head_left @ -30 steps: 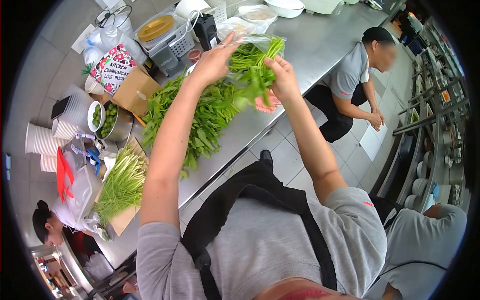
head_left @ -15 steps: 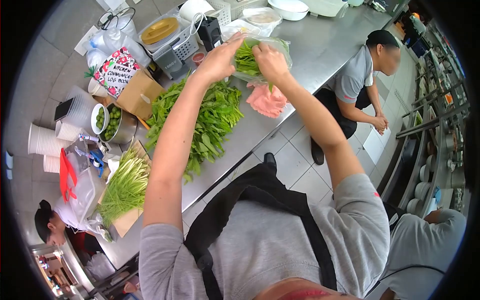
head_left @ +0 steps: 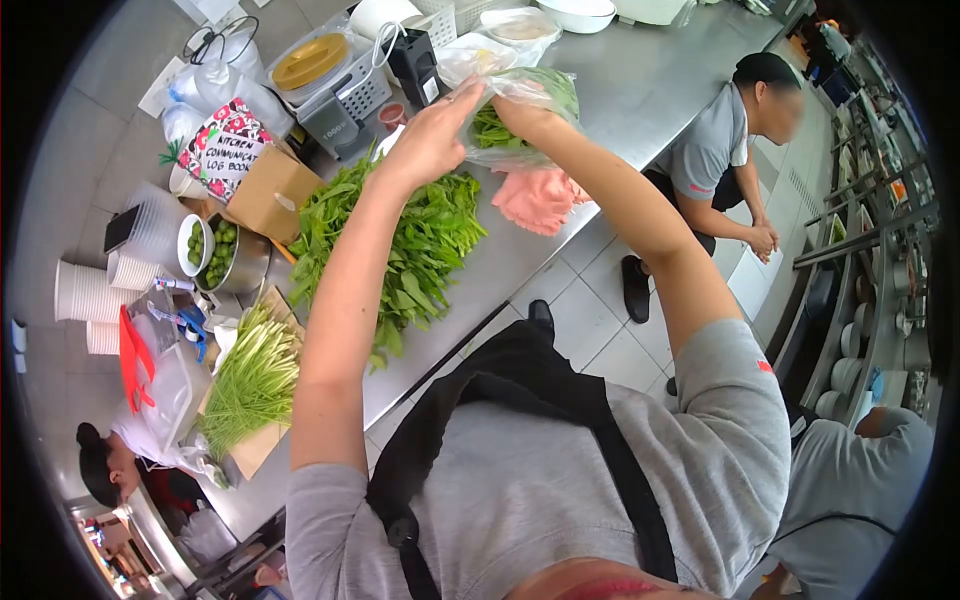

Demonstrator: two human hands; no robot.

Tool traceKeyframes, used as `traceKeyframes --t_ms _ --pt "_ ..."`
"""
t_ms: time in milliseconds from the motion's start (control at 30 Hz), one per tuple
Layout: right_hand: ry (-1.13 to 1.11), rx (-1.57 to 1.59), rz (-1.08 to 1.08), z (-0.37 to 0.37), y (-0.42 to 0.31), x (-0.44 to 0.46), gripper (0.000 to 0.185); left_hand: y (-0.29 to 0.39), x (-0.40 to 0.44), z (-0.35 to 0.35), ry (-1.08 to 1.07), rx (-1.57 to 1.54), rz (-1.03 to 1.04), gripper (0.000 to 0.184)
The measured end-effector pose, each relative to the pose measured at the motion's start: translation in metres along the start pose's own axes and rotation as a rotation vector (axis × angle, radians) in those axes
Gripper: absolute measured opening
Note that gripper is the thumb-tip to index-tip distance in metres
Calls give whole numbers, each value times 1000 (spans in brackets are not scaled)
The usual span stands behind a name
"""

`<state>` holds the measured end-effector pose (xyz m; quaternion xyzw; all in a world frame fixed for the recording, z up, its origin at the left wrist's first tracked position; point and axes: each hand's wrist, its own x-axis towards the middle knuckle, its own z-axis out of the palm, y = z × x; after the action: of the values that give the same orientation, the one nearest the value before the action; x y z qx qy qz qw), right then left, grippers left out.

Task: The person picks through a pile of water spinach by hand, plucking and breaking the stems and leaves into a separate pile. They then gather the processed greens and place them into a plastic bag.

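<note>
Bagging partial: some greens (head_left: pixel 490 130) sit in the clear bag (head_left: pixel 548 88), a leafy pile (head_left: pixel 425 245) lies loose on the counter (head_left: pixel 640 90); left hand (head_left: pixel 430 138), fingers extended, at bag mouth, right hand (head_left: pixel 525 118) inside, both grips indeterminable.

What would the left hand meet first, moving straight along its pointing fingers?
The left hand would likely first meet the clear plastic bag holding green leafy stems, though depth is unclear.
</note>
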<state>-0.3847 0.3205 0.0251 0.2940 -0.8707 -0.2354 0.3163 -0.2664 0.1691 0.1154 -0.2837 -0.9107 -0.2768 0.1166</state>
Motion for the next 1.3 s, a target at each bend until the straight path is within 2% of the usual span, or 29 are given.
traceKeyframes --t_ms 67,100,167,267,300,367,467,600,700,767,800,867,900,933,1033,1100,1133,1167,1200,1233,1267,1300 --pt "45 205 46 -18 7 -3 36 -5 3 3 31 79 75 70" --pt "43 205 44 -21 9 -3 36 -2 4 1 31 77 74 70" --pt "-33 496 120 -26 13 -3 36 5 6 -3 -44 24 -27 68" --pt "-147 930 241 -29 18 -3 35 7 8 -2 -63 14 -50 67" --pt "-146 930 242 -27 18 -4 35 4 8 0 -64 15 -49 67" --pt "-232 977 164 -24 18 -5 24 -2 6 4 13 30 61 69" --pt "-171 1100 167 -22 16 -8 15 -2 4 3 7 6 30 68" --pt "-275 1075 92 -24 15 -5 14 7 1 -1 -33 -43 -72 65" --pt "-246 981 72 -23 9 -5 13 5 0 0 25 -5 -7 65" --pt "91 964 188 -19 -2 -7 13 9 -1 -5 -28 -69 -103 66" --pt "82 975 173 -30 -4 -12 13 9 -2 -7 -20 -103 -122 61" --pt "-115 1123 161 -70 -3 -30 12 1 -7 -14 -29 -136 -99 57" --pt "-20 1098 83 -74 -4 -40 11 -4 -14 -21 -40 -166 -59 53" --pt "77 1075 -1 -76 -3 -52 10 -9 -23 -33 -32 -280 -54 41" --pt "266 1039 125 -123 6 -78 4 -27 -76 -75 105 -314 -128 31" --pt "130 1108 222 -152 4 -89 6 -59 -128 -92 205 -328 -151 32" --pt "13 1218 132 -149 0 -91 9 -46 -154 -103 295 -279 -242 29" --pt "-106 1314 51 -143 -5 -97 13 -57 -184 -109 285 -201 -395 29" --pt "-105 1300 67 -132 -13 -102 13 -72 -215 -112 269 -129 -538 30" --pt "-44 993 -21 -113 -24 -107 16 -65 -239 -114 275 -48 -534 30" --pt "7 681 -102 -96 -31 -111 20 -62 -261 -111 327 -156 -517 30" --pt "1 661 -79 -81 -35 -116 20 -53 -282 -114 289 -164 -589 29"
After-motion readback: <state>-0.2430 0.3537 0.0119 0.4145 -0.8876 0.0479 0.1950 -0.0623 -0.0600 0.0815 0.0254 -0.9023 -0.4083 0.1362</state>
